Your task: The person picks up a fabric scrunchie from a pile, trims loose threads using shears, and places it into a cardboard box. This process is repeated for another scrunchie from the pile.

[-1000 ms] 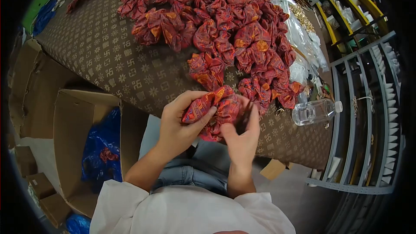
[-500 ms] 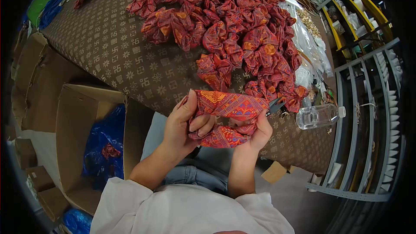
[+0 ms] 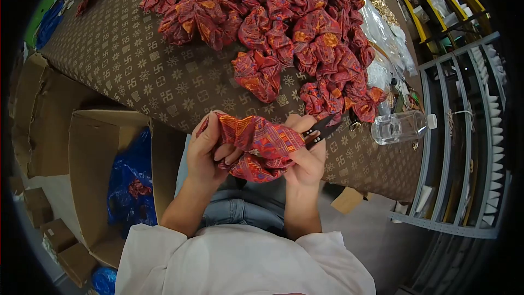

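A red patterned cloth band, looped like a headband, is held between my two hands in front of my lap. My left hand is closed on its left end, thumb on top and fingers inside the loop. The right end is pinched in my right hand, which also keeps a pair of black thread snips tucked in its fingers, blades pointing up and right. Just beyond lies a heap of similar scrunched red cloth bands on the brown patterned table cover.
A clear plastic bottle lies on its side at the table's right edge. Metal shelving stands to the right. Down on the left, an open cardboard box holds a blue plastic bag with some red cloth on it.
My hands have shifted left with the band, and its loop is now more crumpled and narrowed. The snips in my right hand show more fully. The whole view has shifted slightly.
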The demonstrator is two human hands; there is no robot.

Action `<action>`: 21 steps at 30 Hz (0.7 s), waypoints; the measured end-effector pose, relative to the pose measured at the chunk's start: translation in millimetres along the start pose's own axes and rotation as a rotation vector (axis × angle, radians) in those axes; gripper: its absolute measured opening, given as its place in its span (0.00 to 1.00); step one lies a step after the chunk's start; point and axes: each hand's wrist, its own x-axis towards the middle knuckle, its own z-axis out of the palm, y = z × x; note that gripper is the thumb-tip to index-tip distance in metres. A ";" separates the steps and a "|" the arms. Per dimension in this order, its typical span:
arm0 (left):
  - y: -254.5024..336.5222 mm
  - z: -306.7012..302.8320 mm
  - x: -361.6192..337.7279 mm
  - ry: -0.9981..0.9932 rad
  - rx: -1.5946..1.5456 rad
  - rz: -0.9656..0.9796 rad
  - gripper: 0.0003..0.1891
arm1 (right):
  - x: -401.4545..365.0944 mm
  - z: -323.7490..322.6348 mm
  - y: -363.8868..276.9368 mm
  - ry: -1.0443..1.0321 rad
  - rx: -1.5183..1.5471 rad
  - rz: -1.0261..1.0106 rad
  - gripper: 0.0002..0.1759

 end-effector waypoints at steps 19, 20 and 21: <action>-0.3 7.5 -3.0 -0.051 0.280 0.040 0.28 | -16.7 -19.9 -6.0 0.369 -0.543 -0.220 0.14; -1.5 8.2 -2.1 -0.036 0.313 0.094 0.28 | -18.0 -23.5 -5.6 0.270 -0.632 -0.308 0.11; -2.8 8.8 -1.3 -0.041 0.311 0.090 0.28 | -14.0 -5.1 -5.4 0.229 -0.742 -0.330 0.13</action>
